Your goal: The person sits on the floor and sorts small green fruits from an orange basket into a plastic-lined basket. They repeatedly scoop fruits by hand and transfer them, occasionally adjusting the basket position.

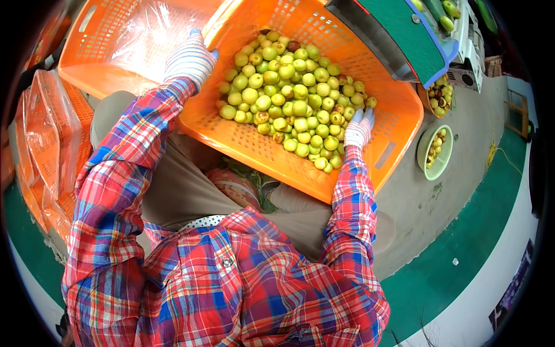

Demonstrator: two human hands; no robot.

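Observation:
A large orange plastic basket (260, 152) tilts before me, with a heap of green-yellow jujubes (299, 93), some with brown patches, spread over its floor. My left hand (190, 60), in a blue-and-white striped glove, grips the basket's left rim, thumb on the inner side. Inside the basket, at the right edge of the heap, my gloved right hand (360, 129) rests with fingers extended and apart against the outermost fruit. A second orange basket (93, 56), lined with clear plastic film (145, 41), stands against the left side of the first.
A green-topped sorting machine chute (403, 37) overhangs the basket's far right corner. On the floor to the right sit a pale green bowl (435, 169) with jujubes and another fruit container (440, 97). Film-lined orange crates (54, 130) are stacked at left.

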